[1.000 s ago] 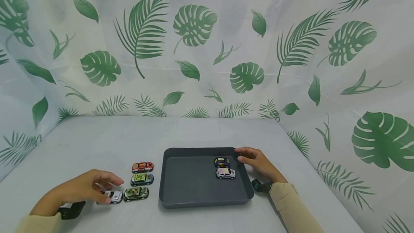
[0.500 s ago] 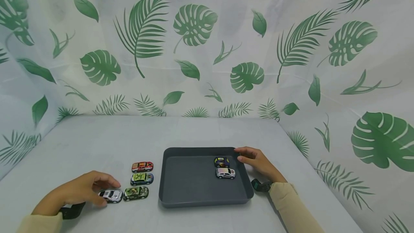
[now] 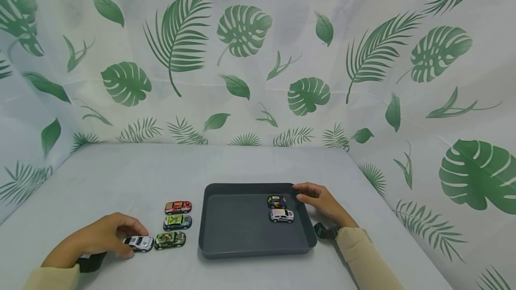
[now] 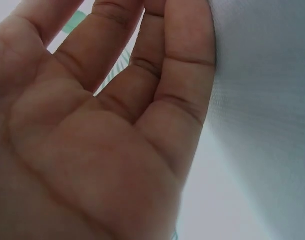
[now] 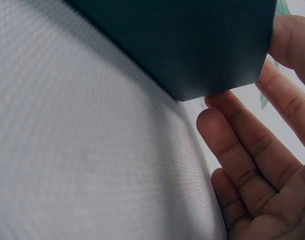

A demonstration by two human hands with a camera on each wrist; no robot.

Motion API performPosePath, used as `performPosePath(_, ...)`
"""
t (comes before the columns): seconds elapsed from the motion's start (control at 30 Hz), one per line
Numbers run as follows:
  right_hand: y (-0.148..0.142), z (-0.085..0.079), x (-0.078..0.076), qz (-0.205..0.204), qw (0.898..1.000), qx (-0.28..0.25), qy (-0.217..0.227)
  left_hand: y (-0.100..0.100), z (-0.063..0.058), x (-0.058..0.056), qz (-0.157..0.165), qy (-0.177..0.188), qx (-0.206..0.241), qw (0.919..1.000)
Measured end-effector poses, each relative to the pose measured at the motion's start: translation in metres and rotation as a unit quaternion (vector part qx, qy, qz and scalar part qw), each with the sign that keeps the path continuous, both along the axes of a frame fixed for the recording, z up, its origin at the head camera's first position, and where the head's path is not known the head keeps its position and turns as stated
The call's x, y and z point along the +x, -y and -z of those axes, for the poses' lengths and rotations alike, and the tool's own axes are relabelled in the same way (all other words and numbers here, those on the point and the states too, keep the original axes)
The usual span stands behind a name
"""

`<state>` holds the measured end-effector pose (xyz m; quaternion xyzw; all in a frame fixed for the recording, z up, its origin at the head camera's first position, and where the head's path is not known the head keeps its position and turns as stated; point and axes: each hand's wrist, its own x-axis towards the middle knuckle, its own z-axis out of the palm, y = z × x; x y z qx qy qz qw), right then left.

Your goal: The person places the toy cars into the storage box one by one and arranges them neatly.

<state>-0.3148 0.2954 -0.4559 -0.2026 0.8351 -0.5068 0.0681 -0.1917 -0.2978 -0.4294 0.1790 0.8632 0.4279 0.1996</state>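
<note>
In the head view, my left hand (image 3: 101,235) is spread around the rear of a small white toy car (image 3: 139,243), thumb on the near side and fingers on the far side. Whether they touch it I cannot tell. The left wrist view shows only the palm and loosely bent fingers (image 4: 187,40). Beside that car stands a camouflage-green toy car (image 3: 170,240), with a yellow-green one (image 3: 177,222) and a red one (image 3: 178,207) behind it. My right hand (image 3: 322,201) rests its fingertips on the back right corner of a dark grey tray (image 3: 234,254).
Inside the tray, towards the right, stand a dark blue toy car (image 3: 277,202) and a white checkered one (image 3: 281,215). A pale cloth covers the table (image 3: 161,164). Leaf-printed curtain (image 3: 258,70) hangs behind and along the sides.
My left hand has drawn back slightly to the left, and its thumb no longer overlaps the middle of the white car. The cars, the tray and my right hand have stayed put.
</note>
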Motion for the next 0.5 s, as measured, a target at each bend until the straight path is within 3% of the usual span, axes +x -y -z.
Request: performPosePath(0.5, 0.0002, -0.0013, 0.0012, 0.0, 1.0, 0.002, -0.002, 0.0011, -0.0005, 0.0003, -0.008, -0.004, 0.008, 0.9999)
